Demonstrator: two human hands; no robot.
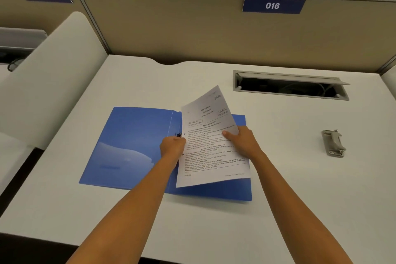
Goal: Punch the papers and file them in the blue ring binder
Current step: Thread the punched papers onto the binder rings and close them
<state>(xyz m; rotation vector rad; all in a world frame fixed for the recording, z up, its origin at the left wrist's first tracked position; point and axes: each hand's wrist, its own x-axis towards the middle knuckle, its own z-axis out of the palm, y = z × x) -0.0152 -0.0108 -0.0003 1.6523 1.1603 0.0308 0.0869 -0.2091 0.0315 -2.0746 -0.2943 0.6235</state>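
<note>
The open blue ring binder (132,148) covered the middle of the tabletop (300,188), and both hands and the papers (212,146) sat over its right half. Bare tabletop lay wide between the binder and the hole punch (333,143) at the right. Behind, the open cable tray (289,85) and the partition wall (192,28) closed off the far side; a side panel (53,75) walled the left.

Blue binder (132,146); white papers (212,141), blk print; grey punch (333,143).
</note>
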